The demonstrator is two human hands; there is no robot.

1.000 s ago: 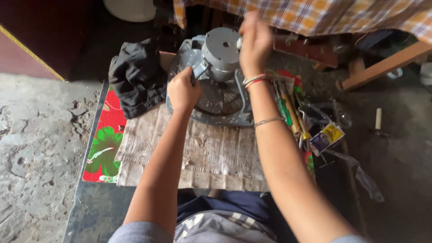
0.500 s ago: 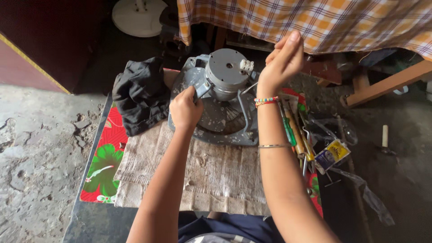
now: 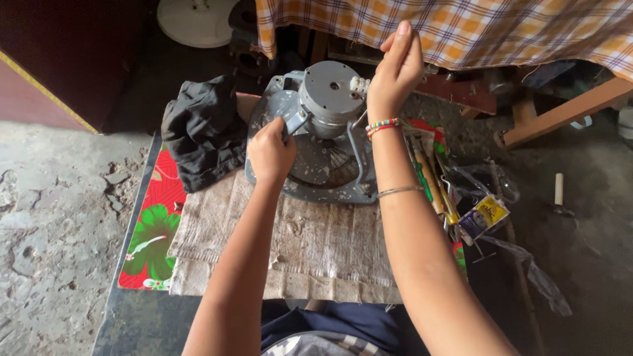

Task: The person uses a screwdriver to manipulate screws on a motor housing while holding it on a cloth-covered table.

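Right hand (image 3: 394, 69) raised higher than before, left hand (image 3: 270, 153) still gripping fan frame (image 3: 264, 118)

Left hand (image 3: 270, 153) on grey fan motor (image 3: 330, 99) bracket — right hand (image 3: 395, 69) raised, fingers pinched.

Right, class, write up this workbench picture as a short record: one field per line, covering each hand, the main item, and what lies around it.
Main item: grey fan motor housing, lying on a pale woven sack
Left hand: left hand gripping a bracket arm of the housing
Right hand: right hand raised beside the motor, fingers pinched together; what they hold is too small to tell
Left of housing: crumpled black cloth
Right of housing: hand tools
Under the sack: red floral mat
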